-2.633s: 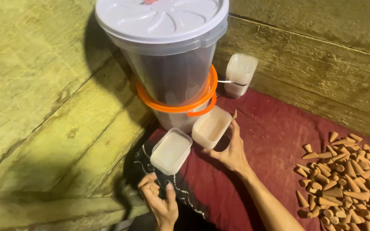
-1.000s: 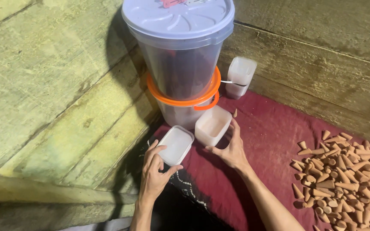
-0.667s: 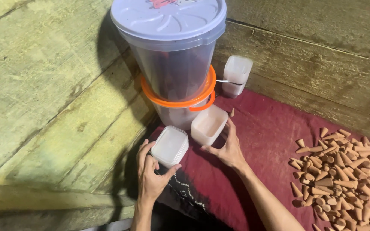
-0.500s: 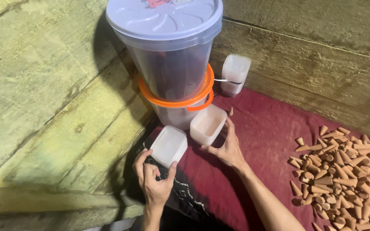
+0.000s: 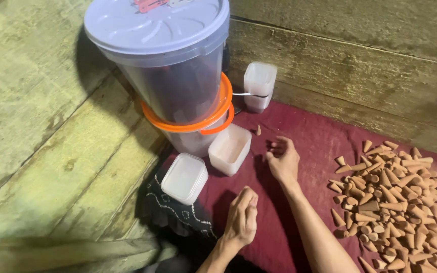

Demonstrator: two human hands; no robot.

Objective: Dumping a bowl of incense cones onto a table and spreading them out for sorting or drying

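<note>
My left hand (image 5: 243,218) hovers over the dark red cloth (image 5: 309,136) with its fingers curled in and nothing in it. A small square clear plastic box with its lid on (image 5: 184,178) lies just to its upper left, apart from the hand. My right hand (image 5: 282,160) rests on the cloth with loosely bent fingers, empty, a short way right of an open square box (image 5: 229,149). A single brown cone (image 5: 259,130) lies above that hand.
A large clear bucket with a pale lid (image 5: 164,60) and orange handle (image 5: 218,108) stands at the back. A stack of small boxes (image 5: 259,86) leans by the wooden wall. A heap of brown cones (image 5: 395,197) covers the cloth's right side. Dark patterned fabric (image 5: 170,215) lies below the lidded box.
My left hand has let go of the lidded box and drawn back toward me. My right hand has released the open box and moved right onto the cloth.
</note>
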